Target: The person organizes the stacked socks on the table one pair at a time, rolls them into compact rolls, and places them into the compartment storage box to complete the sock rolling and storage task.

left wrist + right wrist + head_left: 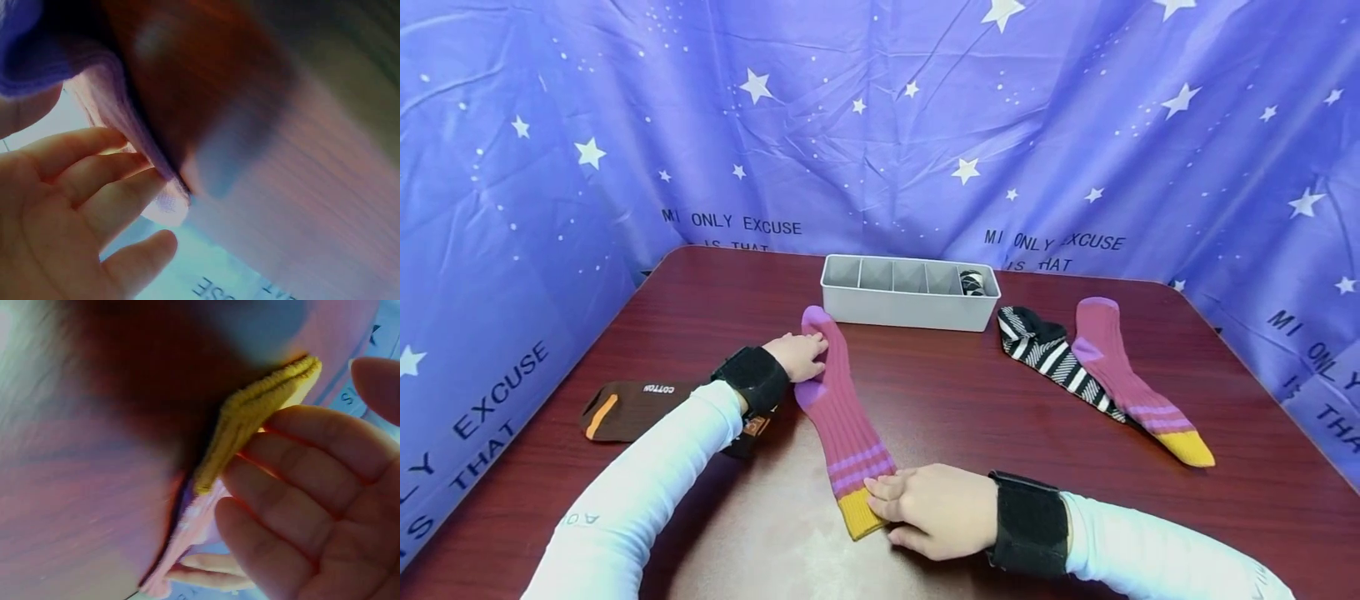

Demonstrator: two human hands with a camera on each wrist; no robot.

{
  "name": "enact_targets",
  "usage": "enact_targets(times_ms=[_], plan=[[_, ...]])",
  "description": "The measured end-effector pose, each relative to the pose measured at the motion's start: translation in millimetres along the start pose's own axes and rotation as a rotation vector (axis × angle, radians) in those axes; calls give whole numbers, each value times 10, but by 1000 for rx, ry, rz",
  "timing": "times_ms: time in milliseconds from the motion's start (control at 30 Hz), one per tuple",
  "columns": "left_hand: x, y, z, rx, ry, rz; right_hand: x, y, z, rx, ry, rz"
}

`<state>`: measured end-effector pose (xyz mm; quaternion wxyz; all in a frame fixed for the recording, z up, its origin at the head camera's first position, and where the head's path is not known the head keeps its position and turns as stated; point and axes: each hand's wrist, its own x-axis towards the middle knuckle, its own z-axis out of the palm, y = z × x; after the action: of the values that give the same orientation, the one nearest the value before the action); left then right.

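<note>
1. Nearest us lay our white fabric left sleeve [625,492] and white fabric right sleeve [1165,542], each ending in a black fabric wristband, on the glossy red-brown wooden table [925,392].
2. Our right hand [936,510] rested at the near end of a long rose-pink ribbed knit sock [850,408], its fingers extended and touching the mustard-yellow cuff without grasping it.
3. Our left hand [797,357] touched that sock's far part, between lilac heel and lilac toe, with fingers loosely straight and ungrasping.
4. We had the sock flat left of centre, cuff near, toe far, just short of the box's left end.
5. To the left we saw a brown fabric piece [640,408] with an orange stripe and the word COTTON, partly hidden by our left forearm.
6. Far at centre stood a pale grey rectangular plastic box [910,308] in five compartments; the rightmost held a black-and-white fabric bundle [973,283].
7. On the right, a second rose-pink knit sock [1123,375] lay across the near part of a black-and-white striped knit sock [1060,367].
8. Behind everything hung a blue-violet, star-printed fabric curtain [880,125].
</note>
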<state>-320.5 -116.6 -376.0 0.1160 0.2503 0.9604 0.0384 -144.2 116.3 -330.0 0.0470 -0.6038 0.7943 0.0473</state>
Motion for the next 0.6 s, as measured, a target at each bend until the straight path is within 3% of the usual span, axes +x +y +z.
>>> enact_targets(times_ms=[133, 167, 267, 333, 433, 600], plan=[[-43, 185, -67, 12, -49, 36, -27, -106, -32, -25, 7, -23], [-97, 306, -168, 6, -108, 15, -31, -135, -41, -35, 13, -27], [-153, 527, -270, -5, -141, 40, -26, -206, -50, -67, 52, -47], [-95, 624, -257, 5, -157, 45, -15, -244, -46, -95, 85, -50], [154, 660, -57, 49, -128, 71, 0, -276, -36, -128, 116, -50], [968, 501, 591, 102, -75, 104, -28, -289, -57, -133, 140, -37]])
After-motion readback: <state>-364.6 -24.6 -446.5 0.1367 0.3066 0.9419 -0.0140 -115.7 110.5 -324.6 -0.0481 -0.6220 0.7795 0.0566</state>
